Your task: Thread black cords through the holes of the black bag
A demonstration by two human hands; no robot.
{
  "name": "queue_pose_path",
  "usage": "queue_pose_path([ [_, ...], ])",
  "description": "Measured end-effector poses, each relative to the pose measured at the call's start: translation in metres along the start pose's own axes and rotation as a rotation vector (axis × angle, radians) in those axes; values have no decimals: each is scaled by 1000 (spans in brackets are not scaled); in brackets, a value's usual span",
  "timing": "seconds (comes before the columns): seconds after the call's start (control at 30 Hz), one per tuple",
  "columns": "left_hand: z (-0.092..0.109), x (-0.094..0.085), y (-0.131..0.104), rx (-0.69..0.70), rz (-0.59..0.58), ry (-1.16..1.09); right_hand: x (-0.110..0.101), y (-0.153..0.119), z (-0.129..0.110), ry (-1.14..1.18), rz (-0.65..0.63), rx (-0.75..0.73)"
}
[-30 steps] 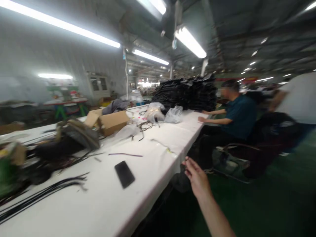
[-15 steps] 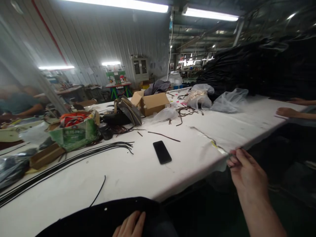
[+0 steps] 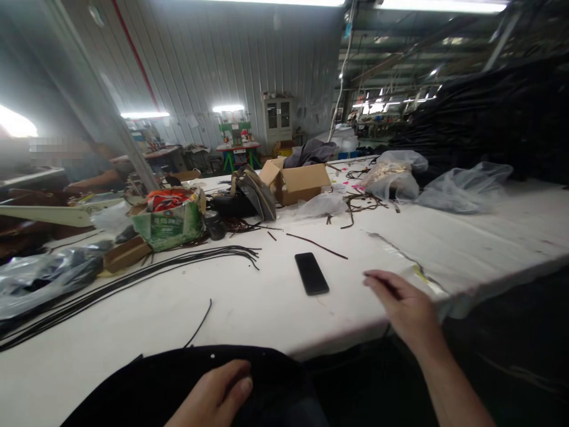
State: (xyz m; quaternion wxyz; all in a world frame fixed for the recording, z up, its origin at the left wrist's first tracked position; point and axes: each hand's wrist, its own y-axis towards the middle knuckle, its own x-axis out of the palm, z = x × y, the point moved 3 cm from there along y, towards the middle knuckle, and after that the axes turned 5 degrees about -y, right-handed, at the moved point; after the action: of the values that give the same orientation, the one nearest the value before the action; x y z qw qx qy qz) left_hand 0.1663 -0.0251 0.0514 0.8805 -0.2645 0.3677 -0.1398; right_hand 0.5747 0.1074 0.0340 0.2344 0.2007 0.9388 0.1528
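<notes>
A black fabric piece (image 3: 178,373) with a curved edge and small holes lies across the near edge of the table. My left hand (image 3: 217,391) rests on it, fingers curled and closed, with the thumb showing on top. Over the table's front edge is my right hand (image 3: 404,305), its thumb and fingers pinched together. Whatever may be between those fingertips is too small to make out. Just left of that hand lies a black phone (image 3: 311,274). To its right a thin dark cord (image 3: 402,252) lies near a yellow-marked strip (image 3: 422,274).
Long black cords (image 3: 178,261) run along the left, and a short cord (image 3: 198,323) lies nearer. Behind stand a green bag (image 3: 173,228), a dark jar (image 3: 215,225) and a cardboard box (image 3: 306,182). Clear plastic bags (image 3: 466,187) and dark stacked fabric (image 3: 498,118) are at right.
My right hand has moved left from beside the yellow-marked strip toward the phone. My left hand has come further over the black fabric. The view has turned left, and the other person's hands are out of view.
</notes>
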Motion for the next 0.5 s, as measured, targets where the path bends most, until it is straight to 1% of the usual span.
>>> queue_pose_path([
  [0.07,6,2,4,18,16,-17,54,-25,-22,10,-425,-139],
  [0.1,7,4,7,47,29,-52,79,-39,-32,39,-596,-205],
  [0.13,7,7,11,91,26,-116,100,-52,-42,72,-731,-265],
  [0.17,6,10,15,142,22,-188,118,-63,-51,86,-830,-330],
  [0.23,5,16,21,225,9,-300,142,-78,-64,87,-946,-425],
  [0.3,5,20,24,258,7,-356,152,-83,-70,86,-998,-455],
  [0.5,13,27,25,254,34,-400,153,-80,-77,137,-1082,-440],
])
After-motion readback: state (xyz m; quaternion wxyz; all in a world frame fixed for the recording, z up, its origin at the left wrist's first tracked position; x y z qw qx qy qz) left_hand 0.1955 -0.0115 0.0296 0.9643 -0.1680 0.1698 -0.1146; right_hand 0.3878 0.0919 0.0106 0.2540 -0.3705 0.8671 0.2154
